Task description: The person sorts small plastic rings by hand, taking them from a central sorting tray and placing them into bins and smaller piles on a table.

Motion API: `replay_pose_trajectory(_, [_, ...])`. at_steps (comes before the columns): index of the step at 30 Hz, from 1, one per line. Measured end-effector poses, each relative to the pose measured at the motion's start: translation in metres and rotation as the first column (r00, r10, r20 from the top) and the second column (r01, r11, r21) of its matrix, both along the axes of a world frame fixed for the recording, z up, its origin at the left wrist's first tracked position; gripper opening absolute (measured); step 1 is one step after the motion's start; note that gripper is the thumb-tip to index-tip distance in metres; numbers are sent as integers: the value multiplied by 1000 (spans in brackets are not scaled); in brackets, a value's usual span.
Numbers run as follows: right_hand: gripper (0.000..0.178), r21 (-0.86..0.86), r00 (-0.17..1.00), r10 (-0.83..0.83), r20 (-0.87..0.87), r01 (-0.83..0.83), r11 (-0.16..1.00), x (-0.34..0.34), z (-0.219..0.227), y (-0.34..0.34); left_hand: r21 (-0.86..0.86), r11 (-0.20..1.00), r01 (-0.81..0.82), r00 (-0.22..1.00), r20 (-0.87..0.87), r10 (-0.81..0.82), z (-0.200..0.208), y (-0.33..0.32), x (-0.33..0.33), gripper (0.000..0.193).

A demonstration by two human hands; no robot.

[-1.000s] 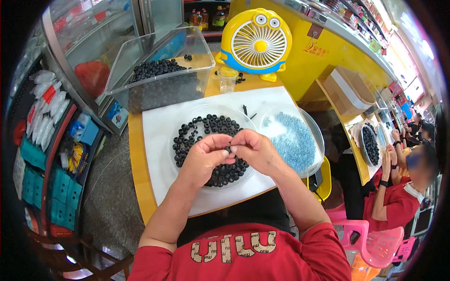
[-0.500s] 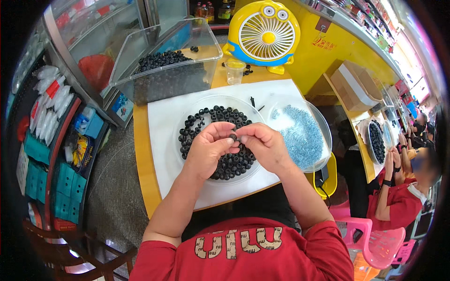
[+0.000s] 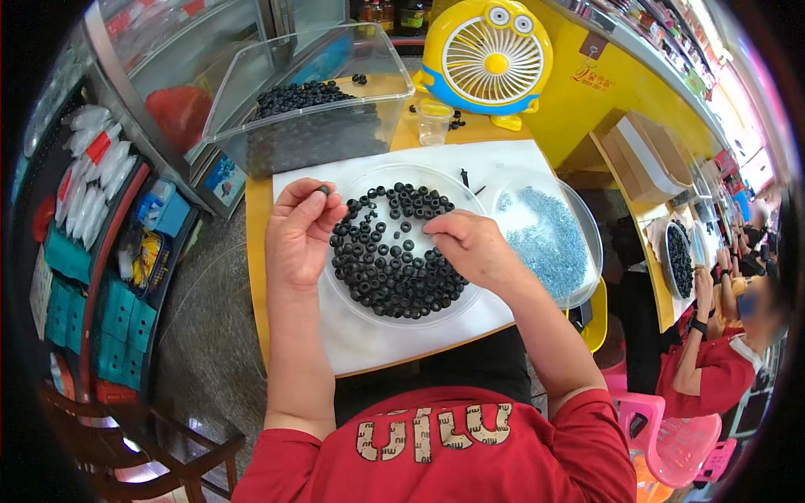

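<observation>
A round clear tray (image 3: 340, 281) in front of me holds many small black ring-shaped parts (image 3: 402, 285). Between the thumb and fingers of my left hand (image 3: 300, 230), raised at the tray's left rim, is one black round part (image 3: 324, 190). My right hand (image 3: 470, 243) hovers over the right side of the tray, its thumb and forefinger pinched together close to the parts; whatever lies between them is hidden. To the right, a second round clear tray (image 3: 597, 251) carries a spread of tiny pale-blue pieces (image 3: 541, 243).
A clear bin (image 3: 398, 105) of black parts stands at the back left, with a plastic cup (image 3: 433, 124) beside it. Behind the trays is a yellow fan (image 3: 490, 63). A yellow bucket (image 3: 597, 318) is below the table's right edge. Another person (image 3: 704, 360) sits at right.
My hands, together over the tray before, are now apart. The left has moved to the left rim with the black part; the right is lower, near the parts. The view has shifted slightly.
</observation>
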State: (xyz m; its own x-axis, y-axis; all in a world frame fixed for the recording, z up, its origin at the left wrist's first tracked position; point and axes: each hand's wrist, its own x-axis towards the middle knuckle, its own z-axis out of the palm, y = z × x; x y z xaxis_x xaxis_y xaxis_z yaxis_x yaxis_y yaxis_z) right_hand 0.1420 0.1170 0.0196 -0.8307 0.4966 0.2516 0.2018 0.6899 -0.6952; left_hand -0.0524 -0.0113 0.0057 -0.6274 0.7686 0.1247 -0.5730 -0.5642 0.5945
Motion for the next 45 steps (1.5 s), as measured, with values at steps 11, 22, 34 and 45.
replay_pose_trajectory(11, [17,318,839,-104,535,-85,944,-57,-11,-10,-182,968,172,976,-105,-193,3,9,27,16])
replay_pose_trajectory(22, [20,-337,974,-116,-196,44,940,-2,0,-18,-313,858,406,890,-75,-449,-1,18,63,15])
replay_pose_trajectory(34, [15,-320,983,-83,-162,27,947,15,1,-12,-430,850,304,896,-174,-408,2,23,73,25])
replay_pose_trajectory(45, [14,-457,930,-40,-366,-142,878,14,-15,-10,-421,852,311,896,-169,-410,2,20,75,27])
